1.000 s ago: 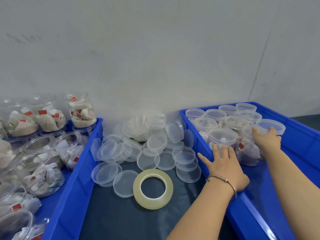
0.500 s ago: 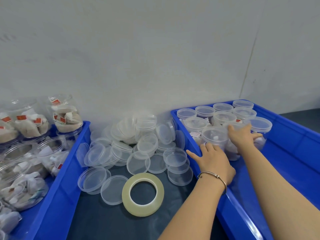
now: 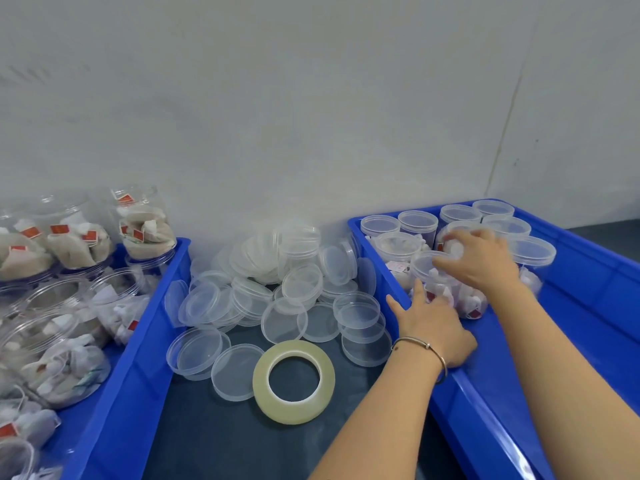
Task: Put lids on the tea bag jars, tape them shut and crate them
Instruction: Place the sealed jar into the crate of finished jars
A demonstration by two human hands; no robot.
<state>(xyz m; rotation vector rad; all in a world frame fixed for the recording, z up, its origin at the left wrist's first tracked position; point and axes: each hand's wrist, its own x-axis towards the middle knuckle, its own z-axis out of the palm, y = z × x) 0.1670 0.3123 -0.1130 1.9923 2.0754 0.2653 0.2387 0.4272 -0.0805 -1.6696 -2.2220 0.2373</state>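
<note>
At the far left a blue crate (image 3: 138,327) holds the unlidded tea bag jars (image 3: 79,244), some upright at the back and several tipped on their sides nearer the front, their bags and red tags showing through the clear walls. Between the two crates a loose heap of clear lids (image 3: 277,285) lies on the dark bench (image 3: 214,434), with a roll of clear tape (image 3: 293,382) flat just in front of the heap. To the right a second blue crate (image 3: 588,306) carries the lidded jars (image 3: 460,216) standing upright in rows at its far end. The left hand (image 3: 433,327) rests over that crate's near wall, fingers fairly straight, touching the side of the front jar (image 3: 436,278) without closing round it. The right hand (image 3: 481,258) lies over the top of the same cluster, fingers curled, but it is blurred and I cannot tell whether it grips a jar or merely presses on a lid. The step in hand looks like crating: a finished jar is being settled against its neighbours. The next move probably calls for freeing both hands, reaching across to the left crate for an open jar, then taking a lid from the heap and the tape. The bench is a dark, matt sheet; behind it stands a plain pale grey wall (image 3: 311,116) with a thin vertical seam at the right.
</note>
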